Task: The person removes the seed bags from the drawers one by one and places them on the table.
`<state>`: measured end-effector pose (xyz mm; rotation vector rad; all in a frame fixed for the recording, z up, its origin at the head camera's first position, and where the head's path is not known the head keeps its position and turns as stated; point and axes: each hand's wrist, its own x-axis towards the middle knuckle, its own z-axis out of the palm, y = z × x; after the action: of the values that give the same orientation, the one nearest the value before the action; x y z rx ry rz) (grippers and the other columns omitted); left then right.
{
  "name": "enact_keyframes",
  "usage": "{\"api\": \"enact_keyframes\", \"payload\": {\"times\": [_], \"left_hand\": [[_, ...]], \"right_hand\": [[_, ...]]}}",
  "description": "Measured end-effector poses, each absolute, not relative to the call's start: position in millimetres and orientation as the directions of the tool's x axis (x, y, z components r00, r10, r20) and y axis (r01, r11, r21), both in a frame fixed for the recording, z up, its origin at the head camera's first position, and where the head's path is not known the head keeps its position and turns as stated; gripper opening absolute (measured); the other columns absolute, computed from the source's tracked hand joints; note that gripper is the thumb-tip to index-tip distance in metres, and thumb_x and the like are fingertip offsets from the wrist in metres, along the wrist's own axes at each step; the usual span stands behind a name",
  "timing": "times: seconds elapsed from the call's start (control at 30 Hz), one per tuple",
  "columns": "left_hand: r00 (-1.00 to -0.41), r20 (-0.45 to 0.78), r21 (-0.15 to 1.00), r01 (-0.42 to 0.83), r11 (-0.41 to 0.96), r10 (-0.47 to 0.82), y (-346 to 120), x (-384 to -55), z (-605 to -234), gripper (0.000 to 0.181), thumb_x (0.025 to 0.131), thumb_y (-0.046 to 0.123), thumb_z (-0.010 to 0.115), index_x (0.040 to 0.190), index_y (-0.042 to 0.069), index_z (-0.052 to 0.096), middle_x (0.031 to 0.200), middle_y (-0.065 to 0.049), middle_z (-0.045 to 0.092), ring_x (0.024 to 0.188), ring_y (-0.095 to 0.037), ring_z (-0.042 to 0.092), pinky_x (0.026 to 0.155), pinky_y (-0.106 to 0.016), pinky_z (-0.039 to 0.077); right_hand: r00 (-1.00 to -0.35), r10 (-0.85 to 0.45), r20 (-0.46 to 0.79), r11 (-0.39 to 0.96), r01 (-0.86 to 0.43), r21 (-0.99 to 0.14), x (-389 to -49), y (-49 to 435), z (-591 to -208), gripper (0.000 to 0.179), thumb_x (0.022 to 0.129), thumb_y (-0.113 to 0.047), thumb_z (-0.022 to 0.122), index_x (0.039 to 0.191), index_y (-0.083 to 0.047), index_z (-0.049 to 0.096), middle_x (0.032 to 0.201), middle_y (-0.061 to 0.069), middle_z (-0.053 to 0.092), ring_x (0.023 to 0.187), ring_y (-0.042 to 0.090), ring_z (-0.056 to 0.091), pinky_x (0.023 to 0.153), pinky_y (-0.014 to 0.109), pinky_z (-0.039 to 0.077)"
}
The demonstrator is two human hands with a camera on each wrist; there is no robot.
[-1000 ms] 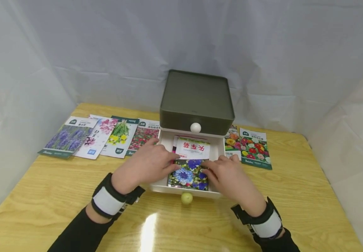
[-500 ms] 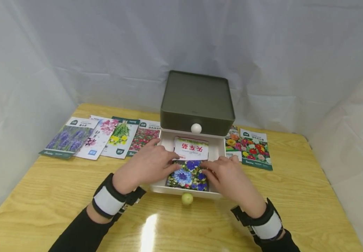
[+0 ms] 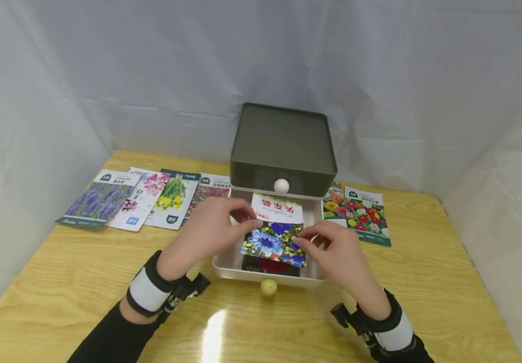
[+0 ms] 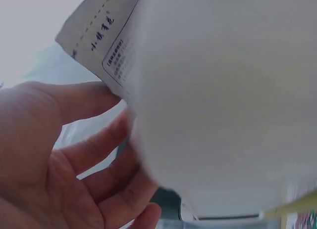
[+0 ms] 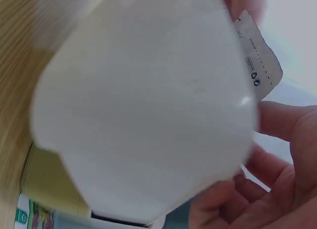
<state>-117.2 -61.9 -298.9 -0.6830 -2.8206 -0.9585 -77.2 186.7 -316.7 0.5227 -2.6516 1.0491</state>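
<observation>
In the head view, a seed packet [image 3: 267, 241] with blue cornflowers and red lettering is raised off the bottom of a pulled-out white drawer [image 3: 238, 274]. My left hand [image 3: 213, 224] pinches its left edge between thumb and fingers. The opposite edge is pinched by my right hand [image 3: 335, 247]. Beneath it lies another packet [image 3: 272, 266], dark with a red picture, mostly covered. Both wrist views are largely blocked by the pale drawer wall. The printed back of the cornflower packet [image 4: 106, 48] shows beside my left thumb, and its corner [image 5: 262, 66] above my right thumb.
Behind the drawer stands a dark grey-green drawer box [image 3: 283, 136] with a white knob [image 3: 281, 185]. A yellow-green knob [image 3: 268, 287] is on the drawer's front. Several seed packets, including a lavender one [image 3: 102, 199], lie left; others, like the red-flowered one [image 3: 369, 212], lie right.
Both hands have lifted the cornflower packet from the drawer bottom, with its near edge up and away from the drawer front. The dark red packet under it has come into sight.
</observation>
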Motion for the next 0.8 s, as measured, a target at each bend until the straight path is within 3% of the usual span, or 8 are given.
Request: {"api": "enact_keyframes", "payload": {"times": [0.2,0.37,0.5,0.63,0.8], "left_hand": [[-0.891,0.214,0.718,0.422,0.554,0.401,-65,-102,-283,0.021,0.076,0.051,0.067,0.078,0.031,0.061,0.074,0.015,0.059,0.072,-0.007,0.055,0.063,-0.031,0.043],[-0.800,0.336,0.727,0.556,0.403,0.497,-62,-90,-277,0.015,0.081,0.048,0.063,0.083,0.033,0.062,0.078,0.020,0.060,0.074,-0.001,0.055,0.065,-0.029,0.045],[-0.726,0.405,0.706,0.635,0.314,0.556,-60,-86,-275,0.014,0.086,0.045,0.058,0.090,0.032,0.061,0.082,0.021,0.059,0.078,0.002,0.055,0.070,-0.026,0.045],[-0.721,0.410,0.701,0.641,0.314,0.558,-60,-86,-275,0.017,0.089,0.046,0.055,0.092,0.031,0.062,0.082,0.021,0.060,0.078,0.002,0.055,0.071,-0.026,0.045],[-0.728,0.402,0.685,0.642,0.346,0.556,-61,-92,-278,0.018,0.090,0.046,0.053,0.092,0.030,0.062,0.081,0.023,0.059,0.078,0.003,0.054,0.070,-0.026,0.045]], "right_hand": [[-0.977,-0.182,0.111,0.442,-0.182,-0.878,-58,193,-293,0.024,0.078,-0.032,0.071,0.089,-0.011,0.067,0.078,0.003,0.066,0.061,0.020,0.062,0.052,0.036,0.050],[-0.976,-0.132,0.176,0.332,-0.211,-0.920,-48,205,-277,0.021,0.079,-0.017,0.070,0.095,-0.003,0.065,0.088,0.009,0.066,0.068,0.024,0.065,0.059,0.038,0.052],[-0.969,-0.031,0.245,0.338,-0.241,-0.910,-49,228,-267,0.022,0.081,-0.010,0.067,0.100,0.001,0.065,0.096,0.007,0.063,0.076,0.019,0.064,0.064,0.031,0.052],[-0.963,0.106,0.248,0.358,-0.196,-0.913,-58,268,-261,0.030,0.084,-0.016,0.066,0.109,0.001,0.063,0.110,0.007,0.057,0.085,0.012,0.061,0.068,0.021,0.049],[-0.905,0.363,0.222,0.546,0.013,-0.837,-83,323,-270,0.041,0.087,-0.037,0.058,0.119,-0.013,0.062,0.126,0.001,0.050,0.100,0.007,0.055,0.075,0.014,0.042]]}}
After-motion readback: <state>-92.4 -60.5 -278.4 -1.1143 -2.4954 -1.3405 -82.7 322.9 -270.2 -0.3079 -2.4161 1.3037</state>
